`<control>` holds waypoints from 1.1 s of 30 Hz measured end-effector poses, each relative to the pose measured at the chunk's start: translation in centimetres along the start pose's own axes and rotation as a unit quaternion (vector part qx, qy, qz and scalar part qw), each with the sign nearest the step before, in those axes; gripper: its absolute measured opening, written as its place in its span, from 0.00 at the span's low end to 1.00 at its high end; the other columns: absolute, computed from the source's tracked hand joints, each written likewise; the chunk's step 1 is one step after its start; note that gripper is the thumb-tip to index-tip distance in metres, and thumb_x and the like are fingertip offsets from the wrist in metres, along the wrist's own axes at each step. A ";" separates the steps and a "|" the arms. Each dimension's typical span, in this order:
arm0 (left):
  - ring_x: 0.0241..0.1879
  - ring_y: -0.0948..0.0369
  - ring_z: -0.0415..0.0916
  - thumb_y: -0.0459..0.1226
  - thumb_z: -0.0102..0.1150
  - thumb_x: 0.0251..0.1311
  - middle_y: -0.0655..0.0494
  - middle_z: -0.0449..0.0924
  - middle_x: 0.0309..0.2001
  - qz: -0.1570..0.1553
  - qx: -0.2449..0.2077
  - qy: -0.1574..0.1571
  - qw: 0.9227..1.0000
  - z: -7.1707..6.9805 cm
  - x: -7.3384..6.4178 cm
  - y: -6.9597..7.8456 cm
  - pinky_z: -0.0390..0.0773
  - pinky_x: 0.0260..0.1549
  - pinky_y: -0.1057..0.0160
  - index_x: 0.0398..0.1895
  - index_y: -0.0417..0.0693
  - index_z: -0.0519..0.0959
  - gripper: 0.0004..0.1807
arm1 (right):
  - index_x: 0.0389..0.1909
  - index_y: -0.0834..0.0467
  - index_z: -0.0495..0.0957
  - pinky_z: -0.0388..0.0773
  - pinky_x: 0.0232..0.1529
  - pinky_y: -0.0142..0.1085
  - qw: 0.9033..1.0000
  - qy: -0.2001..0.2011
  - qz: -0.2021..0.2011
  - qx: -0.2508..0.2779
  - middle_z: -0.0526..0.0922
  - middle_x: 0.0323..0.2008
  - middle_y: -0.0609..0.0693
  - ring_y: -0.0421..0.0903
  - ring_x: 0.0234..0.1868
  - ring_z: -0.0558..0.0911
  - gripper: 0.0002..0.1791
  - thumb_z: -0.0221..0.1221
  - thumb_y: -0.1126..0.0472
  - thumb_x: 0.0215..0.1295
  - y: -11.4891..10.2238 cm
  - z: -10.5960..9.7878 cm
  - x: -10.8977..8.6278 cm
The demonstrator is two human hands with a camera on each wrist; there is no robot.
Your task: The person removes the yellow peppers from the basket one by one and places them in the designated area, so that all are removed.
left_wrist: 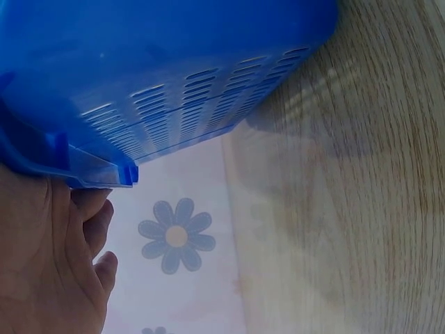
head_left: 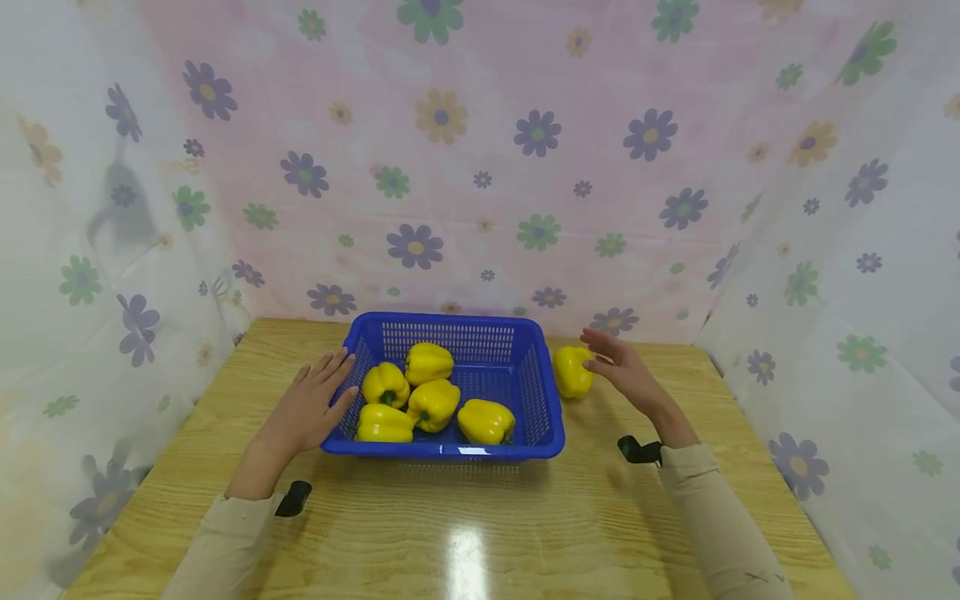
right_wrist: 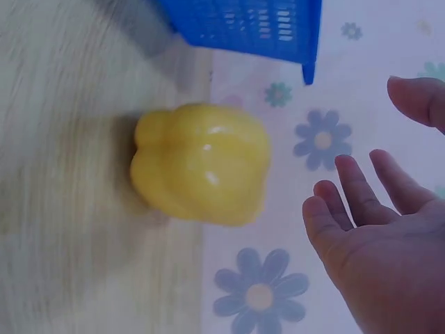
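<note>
A blue plastic basket (head_left: 442, 451) with slotted walls stands on the table and holds several yellow bell peppers (head_left: 433, 406). My left hand (head_left: 303, 408) rests on the basket's left rim with its fingers extended; in the left wrist view that hand (left_wrist: 49, 257) touches the rim from outside. One more yellow bell pepper (head_left: 573, 372) stands on the table just right of the basket. Beside it is my right hand (head_left: 626, 375), fingers spread and holding nothing. The right wrist view shows a gap between this pepper (right_wrist: 201, 163) and the hand (right_wrist: 382, 236).
The wood-grain table (head_left: 360, 533) carries the basket near its back edge. A flower-patterned curtain (head_left: 480, 167) closes off the back and both sides. Small black devices (head_left: 640, 450) are strapped at both wrists.
</note>
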State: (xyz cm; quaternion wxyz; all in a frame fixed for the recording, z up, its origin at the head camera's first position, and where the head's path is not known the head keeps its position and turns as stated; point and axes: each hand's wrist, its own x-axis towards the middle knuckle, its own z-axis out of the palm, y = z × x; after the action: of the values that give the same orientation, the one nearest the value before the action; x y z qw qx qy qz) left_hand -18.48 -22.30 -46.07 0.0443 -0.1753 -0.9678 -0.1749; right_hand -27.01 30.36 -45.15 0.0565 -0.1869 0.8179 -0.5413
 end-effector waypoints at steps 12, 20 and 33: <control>0.78 0.36 0.45 0.46 0.36 0.82 0.34 0.50 0.79 0.002 0.000 0.004 1.000 -0.3 0.0 0.3 0.45 0.74 0.32 0.79 0.32 0.54 0.33 | 0.77 0.57 0.62 0.53 0.77 0.58 0.997 -0.052 -0.047 -0.035 0.65 0.75 0.58 0.59 0.76 0.62 0.29 0.54 0.61 0.78 -6.4 2.0 0.8; 0.78 0.37 0.48 0.45 0.39 0.81 0.34 0.53 0.78 0.013 0.006 0.014 1.000 -0.2 0.1 0.5 0.47 0.74 0.33 0.77 0.30 0.56 0.32 | 0.76 0.62 0.62 0.53 0.77 0.59 0.991 -0.102 -0.075 -0.048 0.64 0.75 0.62 0.64 0.77 0.60 0.30 0.55 0.60 0.77 -9.6 3.5 2.4; 0.79 0.37 0.46 0.46 0.39 0.81 0.34 0.51 0.79 0.005 -0.001 0.004 1.000 -0.1 0.2 0.4 0.44 0.75 0.33 0.78 0.31 0.55 0.34 | 0.75 0.63 0.63 0.62 0.74 0.59 0.983 -0.150 -0.080 -0.063 0.67 0.73 0.62 0.66 0.74 0.65 0.30 0.56 0.64 0.75 -11.6 7.7 6.1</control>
State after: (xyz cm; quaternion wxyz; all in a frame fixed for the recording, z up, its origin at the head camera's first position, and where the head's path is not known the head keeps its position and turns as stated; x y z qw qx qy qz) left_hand -18.49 -21.91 -45.82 0.0487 -0.1800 -0.9665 -0.1762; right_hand -27.52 17.45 -37.09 0.1226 -0.3342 0.8150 -0.4573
